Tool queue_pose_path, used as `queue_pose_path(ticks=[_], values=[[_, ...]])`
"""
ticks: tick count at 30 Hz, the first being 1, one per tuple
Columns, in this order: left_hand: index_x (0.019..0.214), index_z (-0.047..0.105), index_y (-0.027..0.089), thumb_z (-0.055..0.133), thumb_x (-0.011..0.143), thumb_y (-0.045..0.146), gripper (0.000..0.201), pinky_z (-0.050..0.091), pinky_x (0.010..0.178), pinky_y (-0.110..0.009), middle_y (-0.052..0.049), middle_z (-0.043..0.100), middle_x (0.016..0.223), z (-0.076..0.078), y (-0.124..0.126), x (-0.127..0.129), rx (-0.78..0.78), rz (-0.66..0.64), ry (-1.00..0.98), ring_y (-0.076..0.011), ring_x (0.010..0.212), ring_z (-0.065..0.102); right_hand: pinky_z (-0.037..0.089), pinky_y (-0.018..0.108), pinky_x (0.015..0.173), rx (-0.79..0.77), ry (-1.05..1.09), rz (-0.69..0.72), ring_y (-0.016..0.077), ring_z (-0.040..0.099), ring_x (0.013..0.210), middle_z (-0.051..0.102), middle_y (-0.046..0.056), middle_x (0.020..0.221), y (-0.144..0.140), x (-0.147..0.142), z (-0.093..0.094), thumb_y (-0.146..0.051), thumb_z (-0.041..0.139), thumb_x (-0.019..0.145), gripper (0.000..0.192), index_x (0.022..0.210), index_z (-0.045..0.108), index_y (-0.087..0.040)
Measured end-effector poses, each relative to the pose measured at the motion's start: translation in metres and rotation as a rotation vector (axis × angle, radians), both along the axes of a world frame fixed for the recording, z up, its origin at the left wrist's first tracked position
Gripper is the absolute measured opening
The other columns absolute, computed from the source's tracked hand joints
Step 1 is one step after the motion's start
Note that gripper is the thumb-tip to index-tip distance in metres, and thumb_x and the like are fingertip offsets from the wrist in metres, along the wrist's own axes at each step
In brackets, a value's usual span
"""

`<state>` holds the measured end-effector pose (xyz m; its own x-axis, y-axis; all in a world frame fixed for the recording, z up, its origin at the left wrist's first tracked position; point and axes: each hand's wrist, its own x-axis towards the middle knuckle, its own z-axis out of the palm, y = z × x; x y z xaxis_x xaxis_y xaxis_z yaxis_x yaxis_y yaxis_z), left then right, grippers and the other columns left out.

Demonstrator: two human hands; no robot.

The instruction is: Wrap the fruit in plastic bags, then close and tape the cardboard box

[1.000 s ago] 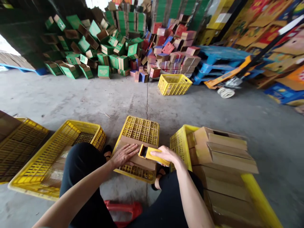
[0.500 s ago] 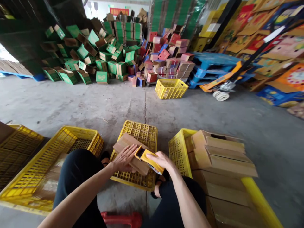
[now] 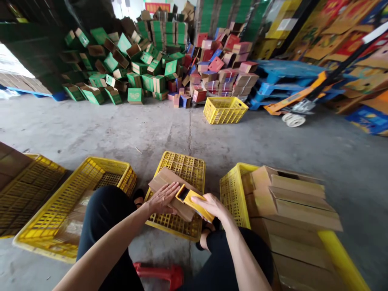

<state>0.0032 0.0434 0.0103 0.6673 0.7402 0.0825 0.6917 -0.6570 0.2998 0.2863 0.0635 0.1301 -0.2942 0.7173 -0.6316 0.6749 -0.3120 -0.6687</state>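
A cardboard box (image 3: 165, 177), laid on a yellow crate (image 3: 190, 166), is partly covered by a flat left hand (image 3: 163, 198), while a yellow tape dispenser (image 3: 188, 197) is gripped over it by the right hand (image 3: 211, 205). Brown cartons (image 3: 300, 196) are crated at right; green boxes (image 3: 148, 83) are heaped beyond.

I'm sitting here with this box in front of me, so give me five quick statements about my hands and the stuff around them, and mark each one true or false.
1. The right hand holds a yellow tool. True.
2. The left hand is lifted well clear of the cardboard box. False: the left hand lies flat on the cardboard box.
3. The cardboard box rests on a yellow lattice crate. True.
4. The right-side crate has nothing in it. False: the right-side crate holds a pile of brown cardboard.
5. The pallet jack stands beside red pallets. False: the pallet jack is beside blue pallets.
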Motion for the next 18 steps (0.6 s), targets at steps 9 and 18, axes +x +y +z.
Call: queue_pose_path(ticks=[9,18], values=[[0.169,0.009,0.015,0.053,0.085,0.086,0.119,0.021,0.129,-0.05,-0.017,0.02,0.173,-0.005,0.0,0.003,-0.048,-0.006,-0.01,-0.0349,0.16,0.02,0.054,0.024,0.042,-0.021,0.0,-0.036,0.0194,0.069,0.05,0.07,0.005,0.057,-0.009,0.006,0.0,-0.065,0.061,0.09,0.048,0.081,0.066,-0.018],[0.169,0.009,0.017,0.056,0.085,0.083,0.116,0.022,0.128,-0.05,-0.017,0.023,0.172,-0.003,-0.001,0.006,-0.03,-0.005,-0.044,-0.0351,0.159,0.023,0.053,0.026,0.041,-0.037,-0.015,-0.081,0.0204,0.067,0.047,0.069,0.006,0.055,-0.013,0.008,-0.002,-0.063,0.061,0.092,0.048,0.084,0.065,-0.017]])
